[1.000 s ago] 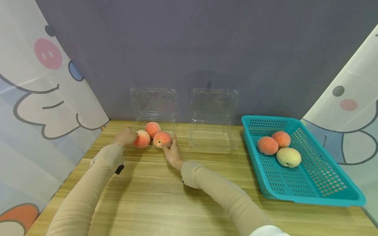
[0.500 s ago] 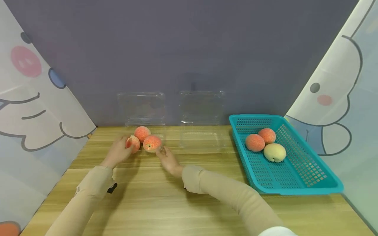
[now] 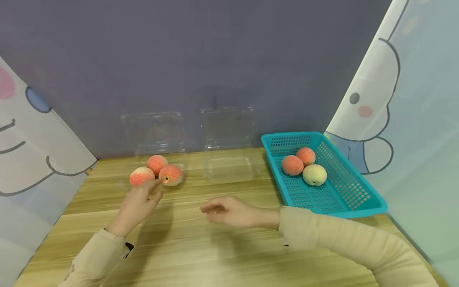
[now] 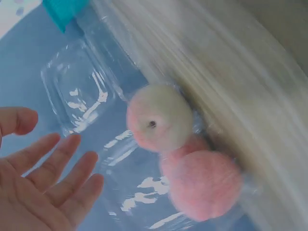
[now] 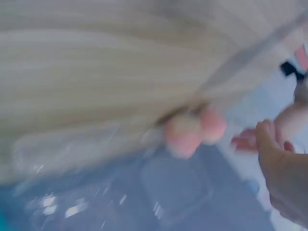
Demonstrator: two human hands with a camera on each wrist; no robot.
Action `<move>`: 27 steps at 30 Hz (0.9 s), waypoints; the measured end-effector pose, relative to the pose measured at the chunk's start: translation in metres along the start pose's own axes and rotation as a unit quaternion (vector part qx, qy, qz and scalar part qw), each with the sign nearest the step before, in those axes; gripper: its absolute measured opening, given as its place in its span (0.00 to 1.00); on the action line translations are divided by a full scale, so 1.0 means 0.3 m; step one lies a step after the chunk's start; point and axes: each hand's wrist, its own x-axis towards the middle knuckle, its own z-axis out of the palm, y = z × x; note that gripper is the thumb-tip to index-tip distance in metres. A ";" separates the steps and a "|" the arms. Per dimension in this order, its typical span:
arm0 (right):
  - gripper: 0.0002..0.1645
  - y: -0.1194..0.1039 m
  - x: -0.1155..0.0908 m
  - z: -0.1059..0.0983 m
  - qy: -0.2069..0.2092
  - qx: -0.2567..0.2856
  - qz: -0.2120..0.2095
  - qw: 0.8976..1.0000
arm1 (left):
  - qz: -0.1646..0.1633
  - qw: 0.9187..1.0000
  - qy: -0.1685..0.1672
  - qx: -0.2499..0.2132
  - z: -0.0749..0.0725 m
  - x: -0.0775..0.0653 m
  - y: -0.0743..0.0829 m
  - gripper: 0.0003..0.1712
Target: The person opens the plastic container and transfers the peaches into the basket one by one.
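Note:
Three pink-and-cream peaches sit together in the left clear plastic clamshell box [image 3: 152, 129], its lid standing up behind them: a left peach [image 3: 141, 174], a back peach [image 3: 157, 164] and a right peach [image 3: 172, 173]. My left hand [image 3: 136, 207] hovers just in front of them; in the left wrist view its fingers spread loosely and hold nothing. Over the tabletop, right of and nearer than the peaches, is my right hand [image 3: 229, 211], fingers gently bent, nothing in its grasp. The right wrist view is blurred.
A second clear clamshell box [image 3: 229, 169] stands with its lid up to the right of the first. Further right, a teal plastic basket [image 3: 344, 171] holds two reddish peaches [image 3: 292, 165] and a pale yellow one [image 3: 314, 175]. A grey wall [image 3: 215, 59] rises behind the table.
Both hands have come away from the peaches, which now lie released in the left box. My right hand has drawn back toward the near right; the head view has turned right.

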 end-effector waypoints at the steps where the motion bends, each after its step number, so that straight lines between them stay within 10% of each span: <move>1: 0.21 0.008 -0.040 -0.032 0.006 -0.004 -0.010 1.000 | 0.014 1.000 0.008 0.020 0.006 -0.012 0.014 0.22; 11: 0.27 0.130 -0.362 -0.417 0.139 -0.098 0.027 0.985 | 0.062 0.995 0.019 0.070 0.034 -0.097 0.112 0.19; 17: 0.28 0.256 -0.533 -0.628 0.212 -0.191 0.076 0.955 | 0.070 0.996 0.007 0.057 0.058 -0.117 0.156 0.19; 23: 0.32 0.398 -0.684 -0.746 0.280 -0.257 0.118 0.917 | 0.074 0.997 0.000 0.034 0.080 -0.116 0.171 0.18; 27: 0.40 0.479 -0.761 -0.782 0.294 -0.239 0.150 0.913 | 0.068 0.997 -0.013 0.020 0.089 -0.109 0.176 0.18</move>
